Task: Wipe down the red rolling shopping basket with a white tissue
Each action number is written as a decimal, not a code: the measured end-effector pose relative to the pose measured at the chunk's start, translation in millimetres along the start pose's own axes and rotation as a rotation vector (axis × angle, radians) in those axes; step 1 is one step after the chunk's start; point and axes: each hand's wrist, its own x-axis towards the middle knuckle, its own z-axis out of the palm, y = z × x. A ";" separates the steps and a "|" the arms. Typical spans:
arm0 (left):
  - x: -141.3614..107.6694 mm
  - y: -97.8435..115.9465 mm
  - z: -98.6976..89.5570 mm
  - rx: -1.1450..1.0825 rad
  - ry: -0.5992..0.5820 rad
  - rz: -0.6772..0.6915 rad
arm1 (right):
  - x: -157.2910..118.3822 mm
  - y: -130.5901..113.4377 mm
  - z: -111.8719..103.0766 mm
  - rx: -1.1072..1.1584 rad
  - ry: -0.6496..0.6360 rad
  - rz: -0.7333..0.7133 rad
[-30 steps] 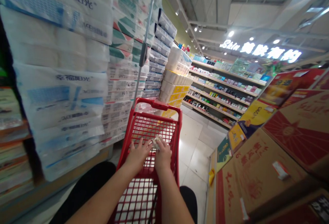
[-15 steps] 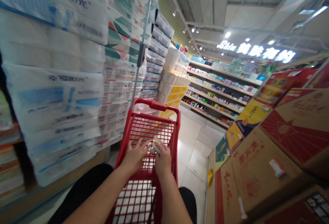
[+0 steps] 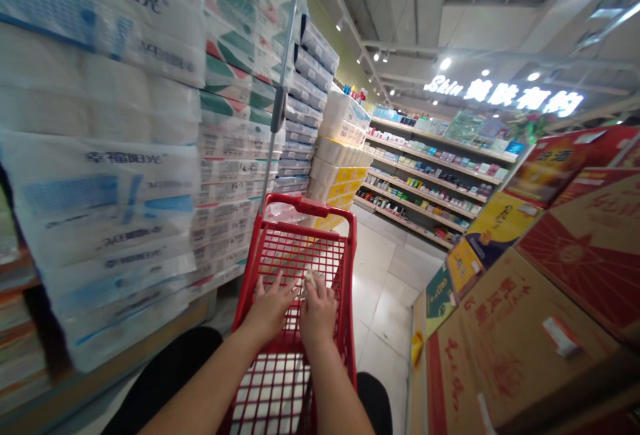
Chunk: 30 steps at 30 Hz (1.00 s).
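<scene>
My hands rest side by side on the near end of a red wire shopping cart (image 3: 310,205). My left hand (image 3: 270,308) lies on the cart with its fingers spread and holds nothing. Just beside it, my right hand (image 3: 317,315) has its fingers curled over a small crumpled white piece of paper or tissue (image 3: 310,279). Most of that piece is hidden by those fingers. A thin metal pole (image 3: 283,75) rises from the cart's far end.
Tall stacks of wrapped toilet paper packs (image 3: 100,175) line the left side. Printed cardboard cartons (image 3: 515,342) are piled on the right. A tiled floor aisle (image 3: 380,295) runs ahead between them towards lit shelves of boxed goods (image 3: 425,175). My dark trousers (image 3: 170,368) show below.
The white piece shows less than before, with more of it under my right fingers. The cart and hands have shifted slightly right in view, and the stacks have slid left.
</scene>
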 end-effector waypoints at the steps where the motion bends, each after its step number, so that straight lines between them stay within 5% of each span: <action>1: 0.9 0.5 0.8 -0.002 0.006 0.002 | 0.5 2.2 1.7 -0.001 0.005 -0.017; 6: 5.4 2.4 2.6 0.004 0.002 0.018 | 2.9 5.7 5.1 -0.016 0.102 0.050; 10: 9.7 3.4 3.5 -0.003 0.013 0.018 | 4.2 6.2 6.2 0.061 0.039 -0.065; 15: 14.2 6.1 1.4 0.004 -0.004 0.028 | 5.0 10.6 9.0 0.024 0.055 0.042; 19: 16.3 7.4 0.7 -0.009 -0.002 0.042 | 3.9 13.1 12.1 0.054 0.010 -0.039; 25: 16.6 6.4 5.2 -0.004 -0.008 0.058 | 5.2 17.2 9.3 0.070 0.076 0.187; 30: 17.7 7.4 3.9 -0.017 -0.027 0.055 | 4.8 13.3 4.0 0.125 -0.003 -0.007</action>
